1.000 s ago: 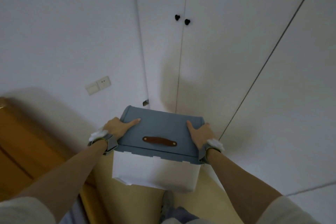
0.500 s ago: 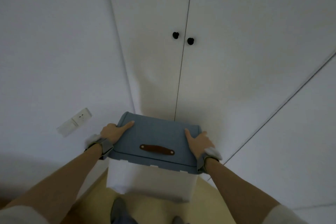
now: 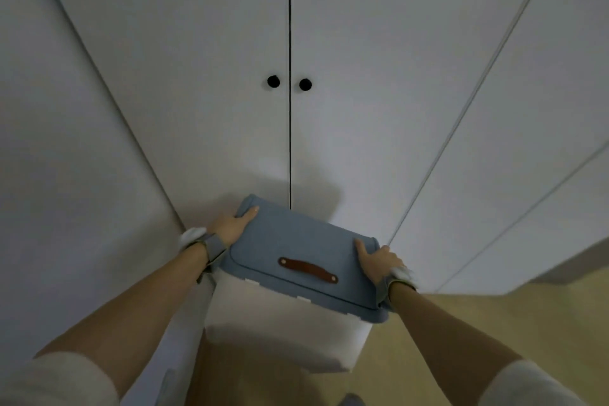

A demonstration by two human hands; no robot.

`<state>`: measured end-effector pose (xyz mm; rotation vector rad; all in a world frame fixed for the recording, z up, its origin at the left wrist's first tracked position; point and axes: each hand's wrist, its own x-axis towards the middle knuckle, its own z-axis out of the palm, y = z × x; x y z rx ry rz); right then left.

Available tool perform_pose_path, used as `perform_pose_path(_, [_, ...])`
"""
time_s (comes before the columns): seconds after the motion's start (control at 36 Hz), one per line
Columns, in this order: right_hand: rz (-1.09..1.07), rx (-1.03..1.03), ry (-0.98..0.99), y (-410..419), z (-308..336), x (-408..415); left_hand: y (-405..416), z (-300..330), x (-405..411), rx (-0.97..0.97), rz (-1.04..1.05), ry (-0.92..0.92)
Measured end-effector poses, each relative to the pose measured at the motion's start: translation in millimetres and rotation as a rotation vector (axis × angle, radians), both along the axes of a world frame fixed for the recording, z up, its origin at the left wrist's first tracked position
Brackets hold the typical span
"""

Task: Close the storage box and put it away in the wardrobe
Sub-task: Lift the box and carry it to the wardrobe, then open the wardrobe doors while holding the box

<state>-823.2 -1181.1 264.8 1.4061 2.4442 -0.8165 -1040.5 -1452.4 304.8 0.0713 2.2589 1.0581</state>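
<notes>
**Box held shut before the closed wardrobe**

While both hands carry it, the storage box [image 3: 290,333] hangs in the air directly in front of the wardrobe [image 3: 211,76], its far edge close to the bottom of the seam between the two middle doors. Its blue lid [image 3: 296,241] is down on the white body and tilts lower toward the right. A brown leather handle [image 3: 308,269] lies flat across the near part of the lid.

At the lid's left end, the left hand [image 3: 230,227] has its grip closed on the box, thumb laid on top near the far left corner. At the right end, the right hand [image 3: 379,262] grips likewise, thumb on the lid and fingers wrapped down over the edge out of sight. Each wrist wears a grey strap with a white piece.

Both wardrobe doors are shut, their two black knobs [image 3: 273,81] sitting either side of the seam, well above the box. Yellowish floor [image 3: 478,316] shows below and to the right.
</notes>
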Motion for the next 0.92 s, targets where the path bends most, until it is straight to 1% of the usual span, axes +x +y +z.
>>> perform_pose_path(0.06, [-0.034, -0.016, -0.023, -7, 10, 8, 6, 5, -3, -0.019, -0.079, 0.044])
perform_pose_path(0.14, [-0.016, -0.005, -0.064, -12, 26, 9, 10, 16, -6, -0.062, -0.16, 0.103])
perform_pose_path(0.22, [0.044, 0.087, -0.165, -7, 45, -4, 15, 23, -7, -0.068, -0.213, 0.11])
perform_pose_path(0.28, [0.064, 0.16, -0.143, -8, 64, -18, 13, 30, -4, -0.068, -0.219, 0.125])
perform_pose_path(0.33, [0.066, 0.219, -0.053, -7, 84, -36, 15, 33, -2, -0.07, -0.211, 0.155])
perform_pose_path(0.39, [0.07, 0.25, 0.083, -8, 106, -58, 17, 37, 0, -0.078, -0.214, 0.193])
perform_pose_path(0.5, [0.134, 0.21, 0.38, -18, 157, -103, 9, 47, 1, -0.101, -0.278, 0.27])
perform_pose_path(0.64, [0.225, 0.16, 0.652, -27, 202, -151, -3, 57, 1, -0.128, -0.365, 0.295])
perform_pose_path(0.78, [0.318, 0.199, 0.755, -35, 226, -187, -6, 59, 2, -0.158, -0.418, 0.329])
perform_pose_path(0.92, [0.396, 0.193, 0.733, -31, 230, -212, -10, 57, 0, -0.196, -0.463, 0.329])
